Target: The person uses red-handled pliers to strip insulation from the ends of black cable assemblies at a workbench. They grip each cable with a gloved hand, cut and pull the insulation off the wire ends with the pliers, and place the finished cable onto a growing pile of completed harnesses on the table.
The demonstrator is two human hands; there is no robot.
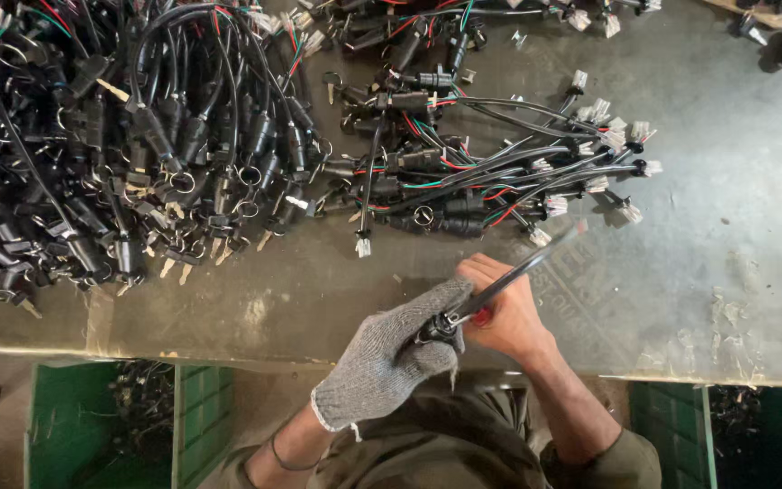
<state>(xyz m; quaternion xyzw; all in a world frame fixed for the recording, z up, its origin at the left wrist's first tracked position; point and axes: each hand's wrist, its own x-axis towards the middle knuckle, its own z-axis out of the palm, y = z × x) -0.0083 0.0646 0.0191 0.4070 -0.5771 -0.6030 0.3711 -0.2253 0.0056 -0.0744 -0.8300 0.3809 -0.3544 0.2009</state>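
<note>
My left hand (391,353), in a grey knitted glove, grips the black plug end of a cable harness (513,274) near the table's front edge. My bare right hand (504,312) holds the same harness just beside it, fingers wrapped round the black sleeve, with a bit of red showing under the fingers. The sleeve runs up and right from my hands to a blurred end above the table. Both hands touch each other over the grey table (726,226).
A large heap of black harnesses with keys and rings (138,145) fills the table's left. A smaller bundle with white connectors (500,172) lies in the middle. Green crates (101,426) (672,426) stand below the front edge.
</note>
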